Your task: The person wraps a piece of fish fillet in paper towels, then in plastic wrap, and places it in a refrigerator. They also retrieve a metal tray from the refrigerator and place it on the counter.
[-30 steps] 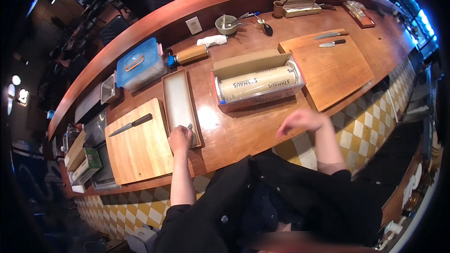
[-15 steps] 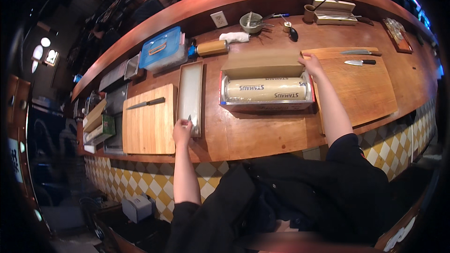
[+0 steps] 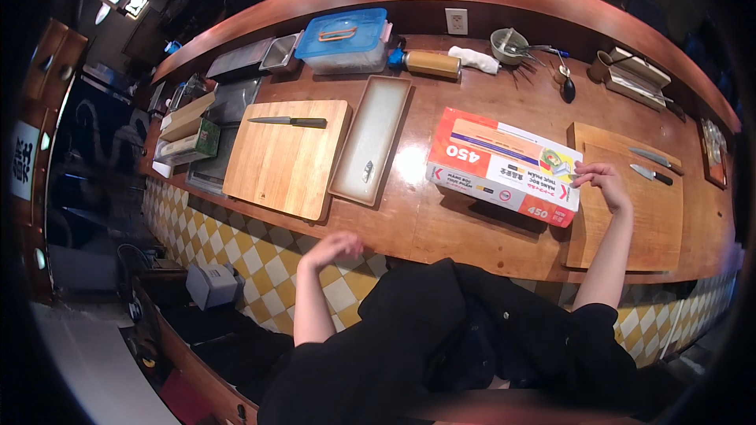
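Observation:
The cling film box (image 3: 504, 165), white and red-orange with food pictures, sits on the counter with its lid down. My right hand (image 3: 605, 179) is at its right end, fingers bent and apart near the lid's corner; whether they touch it is hard to tell. Off the counter's front edge hovers my left hand (image 3: 334, 249), slightly blurred, its fingers stretched out with nothing seen in them. Ahead of it is a long shallow tray (image 3: 376, 122) with a pale inside, where a small shiny thing (image 3: 368, 171) lies.
Left of the tray, a knife (image 3: 287, 121) rests on a wooden cutting board (image 3: 276, 165). Two knives (image 3: 652, 175) lie on the right board (image 3: 622, 224). Along the back stand a blue-lidded tub (image 3: 344, 39), a blowtorch (image 3: 431, 64), a white cloth (image 3: 475, 60) and a bowl (image 3: 508, 46).
The cling film box's lid, raised before, is now down over the roll. My left hand has left the tray and drawn back toward me. The view has swung left.

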Tool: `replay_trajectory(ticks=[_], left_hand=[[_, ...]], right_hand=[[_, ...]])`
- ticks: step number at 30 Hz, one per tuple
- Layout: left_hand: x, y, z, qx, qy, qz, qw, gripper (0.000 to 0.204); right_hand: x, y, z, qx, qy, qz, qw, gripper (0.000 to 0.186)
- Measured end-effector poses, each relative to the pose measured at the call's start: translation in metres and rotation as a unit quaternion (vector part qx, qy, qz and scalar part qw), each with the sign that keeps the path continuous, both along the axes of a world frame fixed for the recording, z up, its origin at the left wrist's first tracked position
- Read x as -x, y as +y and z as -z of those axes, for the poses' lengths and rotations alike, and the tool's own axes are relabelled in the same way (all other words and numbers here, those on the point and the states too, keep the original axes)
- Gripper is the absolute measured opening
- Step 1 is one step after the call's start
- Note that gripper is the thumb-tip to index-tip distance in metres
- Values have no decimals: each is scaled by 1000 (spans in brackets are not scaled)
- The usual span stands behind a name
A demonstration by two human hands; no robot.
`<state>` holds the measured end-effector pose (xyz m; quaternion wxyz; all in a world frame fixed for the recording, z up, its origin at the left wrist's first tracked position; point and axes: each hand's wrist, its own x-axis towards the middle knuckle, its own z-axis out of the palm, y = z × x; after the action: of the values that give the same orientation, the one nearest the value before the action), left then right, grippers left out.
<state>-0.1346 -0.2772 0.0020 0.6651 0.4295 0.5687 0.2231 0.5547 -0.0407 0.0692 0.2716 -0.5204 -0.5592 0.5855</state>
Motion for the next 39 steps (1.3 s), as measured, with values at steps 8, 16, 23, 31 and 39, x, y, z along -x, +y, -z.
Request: replay_trajectory(ticks=[8, 16, 23, 31, 39], left_hand=[[5, -248, 139, 223, 112, -321, 914, 43], [-198, -394, 161, 397, -49, -550, 733, 50], [-259, -412, 165, 333, -93, -665, 662, 46], [-240, -467, 175, 332, -101, -690, 635, 42], [48, -278, 79, -111, 125, -476, 863, 42]], right_hand=[[253, 163, -49, -305, -107, -142, 936, 37], [445, 278, 41, -295, -405, -219, 837, 86], [444, 301, 111, -313, -433, -143, 833, 98], [374, 279, 47, -281, -368, -50, 885, 86], [344, 81, -125, -530, -29, -33, 847, 95]])
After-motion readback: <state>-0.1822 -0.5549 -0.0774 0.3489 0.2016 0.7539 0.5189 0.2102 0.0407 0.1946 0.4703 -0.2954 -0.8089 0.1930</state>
